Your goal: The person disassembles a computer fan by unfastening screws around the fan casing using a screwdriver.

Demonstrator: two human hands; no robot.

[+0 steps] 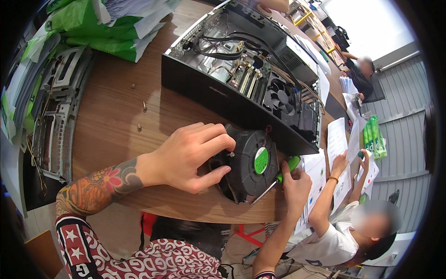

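Head view: at lower centre, a black fan unit (248,174) is resting on the wooden table (111,111). The left hand (186,158) is reaching to its left side with thumb and fingers spreading apart; a small screw (232,154) is showing by the fingertips — whether they are touching it, I cannot tell. At the fan unit's right, the right hand (297,186) is pinching the green handle of a screwdriver (292,163), whose shaft is pointing toward the lower left.

The work is looking partway along: the computer case (209,97) at upper centre is lying open, the fan unit is sitting outside it, and three loose screws (144,107) are lying left of the case. An inner fan (282,96) and memory sticks (251,79) are remaining seated inside.

Around the table, a metal frame (58,135) is standing at left, green plastic packs (93,23) are crowding the upper left, and papers (337,139) are spreading at right. A co-worker in white (327,242) is leaning in at lower right, while another person (360,76) is sitting at upper right — beside a grey ribbed wall (409,139)
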